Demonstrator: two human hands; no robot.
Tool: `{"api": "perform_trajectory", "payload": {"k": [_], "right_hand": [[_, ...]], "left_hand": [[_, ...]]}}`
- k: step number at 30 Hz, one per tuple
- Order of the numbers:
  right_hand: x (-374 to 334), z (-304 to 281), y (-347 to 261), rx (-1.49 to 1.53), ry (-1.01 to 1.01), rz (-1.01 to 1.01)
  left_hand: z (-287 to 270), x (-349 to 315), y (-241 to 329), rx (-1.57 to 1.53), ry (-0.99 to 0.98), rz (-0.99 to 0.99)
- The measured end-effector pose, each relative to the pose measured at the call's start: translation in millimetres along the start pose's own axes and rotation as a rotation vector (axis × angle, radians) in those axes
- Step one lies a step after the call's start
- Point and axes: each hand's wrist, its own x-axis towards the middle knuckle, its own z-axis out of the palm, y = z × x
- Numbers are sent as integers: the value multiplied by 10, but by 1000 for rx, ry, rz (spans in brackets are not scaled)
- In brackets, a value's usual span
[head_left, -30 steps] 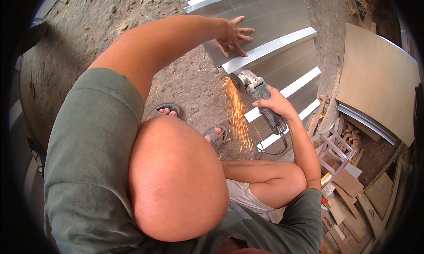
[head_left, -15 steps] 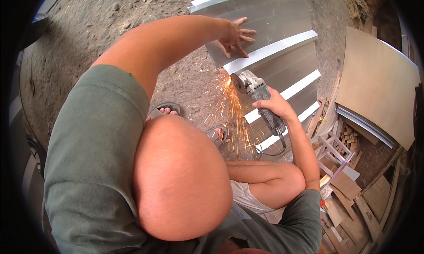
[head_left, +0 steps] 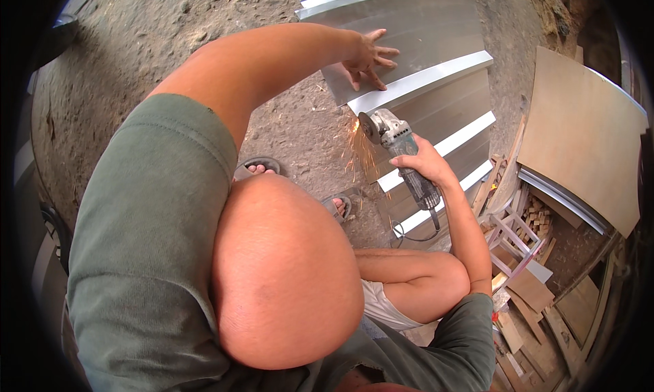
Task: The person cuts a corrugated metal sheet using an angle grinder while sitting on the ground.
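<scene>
Sparks at the corner: grey-and-teal angle grinder on ribbed grey metal sheeting

And here it is, right in front of the squatting person: the grinder sits over the near left edge of the sheeting, its dark round disc just below a bright raised rib. Orange sparks fly down toward the ground! Does the disc bite the edge? The exact contact is hard to make out from here.

The bare right hand is wrapped around the grinder's body, thumb across the near side; the other fingers are mostly hidden behind it. Over to the bare left hand: fingers wide apart, laid on the sheeting beside the rib, the palm's underside out of sight.

A thin black cord leaves the grinder's tail and loops low; where it ends, I can't tell. The big bare knee blocks the lap and part of the dark strapped sandal behind it. At the right, a pale wooden frame stands among scrap boards, and the dark lens rim swallows whatever lies beyond.
</scene>
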Motion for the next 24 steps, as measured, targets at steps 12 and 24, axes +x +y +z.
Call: {"api": "perform_trajectory", "payload": {"k": [12,24], "right_hand": [[44,6,-61,-35,6,-10],[83,-10,-144,-127,8,45]], "left_hand": [[6,6,-12,7,12,9],[46,24,-38,9,33,26]]}}
